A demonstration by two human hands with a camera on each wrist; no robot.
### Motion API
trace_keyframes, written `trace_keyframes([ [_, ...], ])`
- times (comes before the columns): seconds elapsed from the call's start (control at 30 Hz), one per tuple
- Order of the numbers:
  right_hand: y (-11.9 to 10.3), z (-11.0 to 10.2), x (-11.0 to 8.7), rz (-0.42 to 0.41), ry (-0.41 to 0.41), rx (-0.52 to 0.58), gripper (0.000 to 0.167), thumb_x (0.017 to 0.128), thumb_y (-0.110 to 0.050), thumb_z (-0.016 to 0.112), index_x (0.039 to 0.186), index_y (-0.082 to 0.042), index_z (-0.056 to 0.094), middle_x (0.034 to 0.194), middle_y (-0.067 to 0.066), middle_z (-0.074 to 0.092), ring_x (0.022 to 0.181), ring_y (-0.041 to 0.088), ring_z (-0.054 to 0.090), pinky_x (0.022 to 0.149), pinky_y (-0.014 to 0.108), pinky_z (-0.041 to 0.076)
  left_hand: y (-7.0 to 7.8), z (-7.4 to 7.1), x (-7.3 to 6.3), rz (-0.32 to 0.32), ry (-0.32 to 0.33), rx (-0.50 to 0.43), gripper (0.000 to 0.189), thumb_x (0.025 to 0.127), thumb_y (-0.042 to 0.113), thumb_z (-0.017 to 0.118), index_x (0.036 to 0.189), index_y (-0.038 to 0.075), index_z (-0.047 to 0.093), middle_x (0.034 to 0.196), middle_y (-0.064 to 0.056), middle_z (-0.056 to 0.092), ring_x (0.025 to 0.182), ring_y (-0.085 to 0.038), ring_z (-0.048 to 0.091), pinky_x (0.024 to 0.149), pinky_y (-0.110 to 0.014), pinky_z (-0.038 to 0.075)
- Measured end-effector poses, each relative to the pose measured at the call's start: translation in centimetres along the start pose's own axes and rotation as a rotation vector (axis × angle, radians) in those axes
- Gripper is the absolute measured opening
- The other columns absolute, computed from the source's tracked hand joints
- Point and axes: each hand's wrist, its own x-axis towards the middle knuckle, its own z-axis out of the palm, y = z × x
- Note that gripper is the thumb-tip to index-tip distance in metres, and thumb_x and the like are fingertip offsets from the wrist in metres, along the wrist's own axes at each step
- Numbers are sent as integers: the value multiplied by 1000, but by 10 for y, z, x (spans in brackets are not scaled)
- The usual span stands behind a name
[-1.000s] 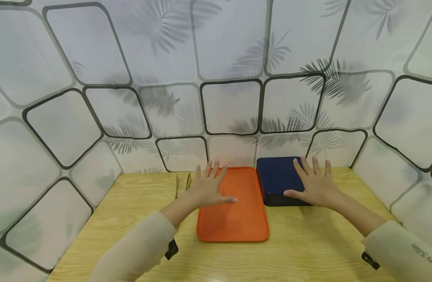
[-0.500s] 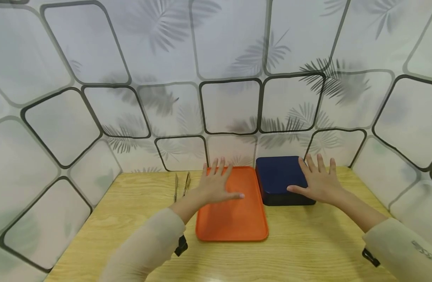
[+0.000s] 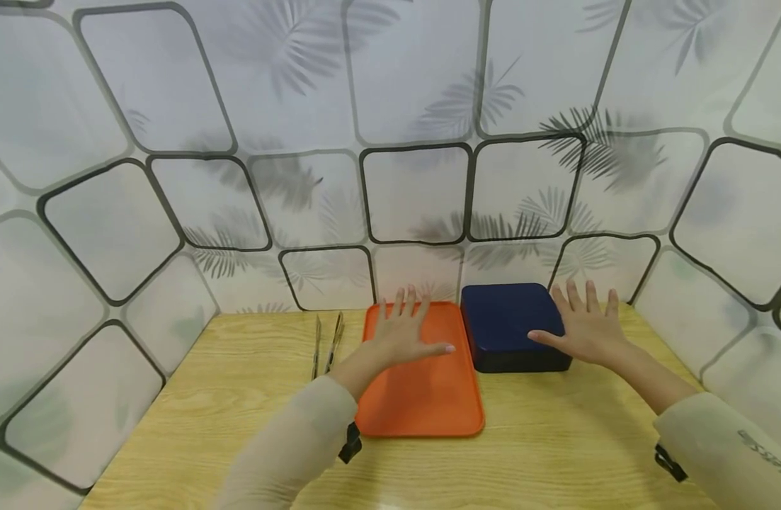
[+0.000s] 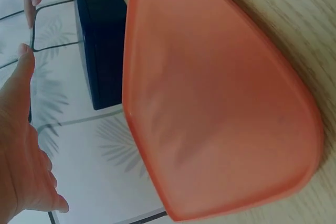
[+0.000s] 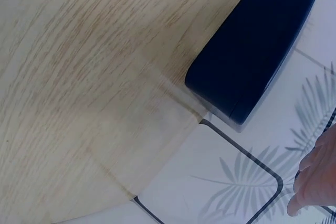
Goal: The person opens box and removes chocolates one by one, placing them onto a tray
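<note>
My left hand [image 3: 401,338] hovers above the orange tray [image 3: 428,404], fingers spread and straight, holding nothing. The tray lies flat on the wooden table, its bare surface filling much of the left wrist view. At the right edge of a dark blue box [image 3: 505,319] is my right hand [image 3: 590,331], raised with fingers spread and palm free. The box has a smooth top and stands against the tray's right side. In the right wrist view only part of the right hand [image 5: 317,174] shows, apart from the box [image 5: 252,45].
Two slim metal tools, seemingly tweezers or tongs, lie left of the tray: one [image 3: 316,347] and another [image 3: 334,343]. Their near ends sit behind the left sleeve [image 3: 294,439]. Patterned panels [image 3: 415,191] enclose the wooden table [image 3: 543,453] at the back and sides.
My left hand has shifted to the right over the tray, uncovering more of the metal tools. My right hand has drifted slightly right, showing more of the box. Both stay spread.
</note>
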Motion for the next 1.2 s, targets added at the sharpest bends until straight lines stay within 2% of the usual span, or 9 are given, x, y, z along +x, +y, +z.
trace_keyframes([
  [0.27,11,7,5,27,-24,17,112,81,-76,44,150,2,5,149,36,7,134,59,-6,98,70,-18,2,16,10,-19,21,-76,105,79,79,43,152,23,-8,157,-10,-12,145,-28,-9,112,-57,-3],
  [0.5,12,14,10,47,-55,65,112,81,-76,44,150,3,3,149,37,2,134,57,-6,98,71,-16,8,25,19,-45,11,-197,102,80,78,44,154,19,4,158,-14,7,146,-29,6,114,-55,8],
  [0.6,11,15,13,45,-63,85,111,83,-74,43,149,5,3,148,39,3,134,58,0,100,71,-8,11,28,22,-56,35,-253,102,80,76,47,154,18,7,158,-12,12,145,-29,14,114,-52,13],
  [0.77,11,16,16,42,-72,140,106,87,-70,41,147,10,5,145,42,10,130,59,18,100,72,13,14,37,25,-66,111,-324,103,78,73,54,154,20,7,157,-7,19,139,-28,32,105,-45,35],
  [0.87,14,18,17,42,-69,183,105,89,-68,41,146,12,4,145,41,12,128,58,23,99,70,21,16,41,27,-82,131,-401,102,79,68,59,153,21,9,157,-5,20,138,-27,33,101,-45,40],
  [1.0,22,20,21,60,-75,285,102,92,-65,38,146,13,0,147,40,9,129,58,21,99,66,25,16,44,32,-134,146,-491,99,79,63,64,153,19,15,156,-4,23,138,-28,33,103,-49,37],
  [1.13,34,23,31,142,-116,454,99,95,-63,30,144,14,-5,145,42,4,129,60,15,101,67,21,18,45,36,-176,163,-519,97,77,64,65,153,25,17,155,-4,26,135,-29,38,99,-50,40],
  [1.2,40,22,34,193,-135,535,98,95,-64,26,143,15,-7,144,44,3,129,62,13,101,68,20,20,46,38,-185,165,-562,97,77,64,66,152,25,18,155,-3,26,136,-29,37,102,-49,38],
])
